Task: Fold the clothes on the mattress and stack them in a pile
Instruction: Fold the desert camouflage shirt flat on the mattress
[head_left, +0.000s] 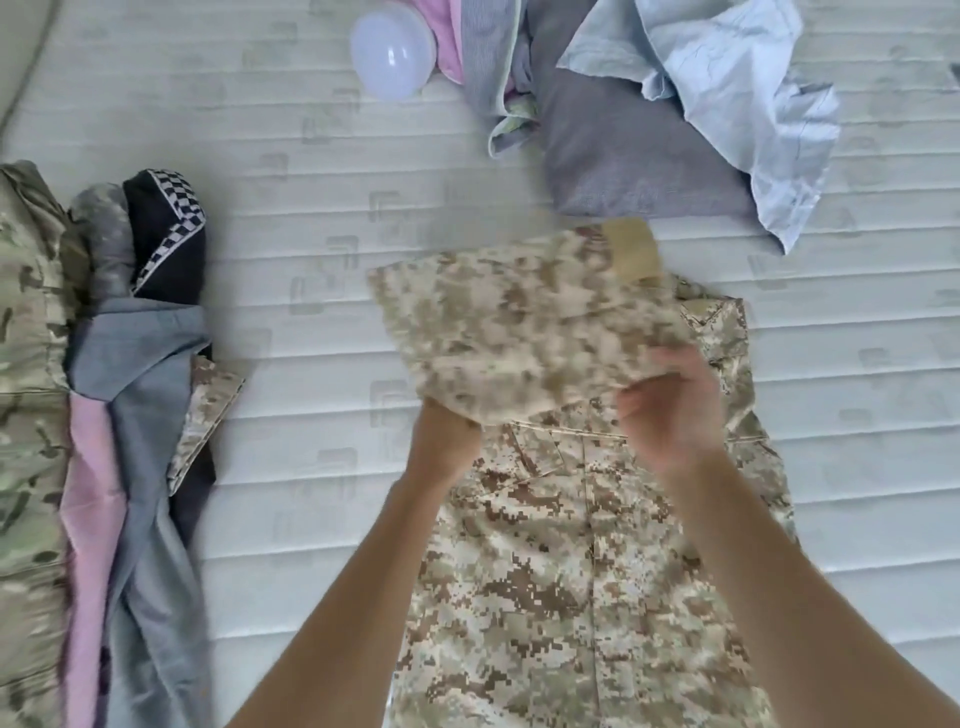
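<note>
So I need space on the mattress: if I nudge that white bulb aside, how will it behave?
The bulb looks round and smooth, so it would probably roll. It seems light and possibly fragile. The pink cloth beside it might stop it.

Soft, even daylight fills the view, bright enough to wash the white quilted mattress (311, 171) pale and low in contrast, with only faint shadows beside the clothes and no hard glare beyond a small sheen on the white bulb (393, 49). Motion blur smears the lifted flap of the desert-camouflage garment (519, 332) and the right hand (670, 410), while the cloth lying flat lower down is sharper. The wide-angle lens bends the mattress seams, and the clothes at the left edge look soft and stretched.
</note>
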